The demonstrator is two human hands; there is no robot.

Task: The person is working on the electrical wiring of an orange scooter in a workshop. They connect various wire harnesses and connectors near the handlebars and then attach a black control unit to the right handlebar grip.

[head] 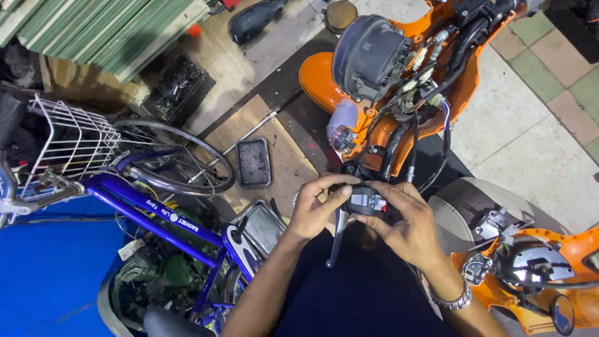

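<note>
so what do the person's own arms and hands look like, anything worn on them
Both forearms are bare, with no sleeves in view and no gloves. The left hand wears nothing that shows. The right hand has a silver metal link bracelet around the wrist. No rings are visible on the fingers.

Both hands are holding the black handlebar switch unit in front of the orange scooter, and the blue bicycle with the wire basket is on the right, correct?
Not quite. In the head view both hands, left hand and right hand, hold the black switch unit before the orange scooter, but the blue bicycle with its wire basket is on the left.
</note>
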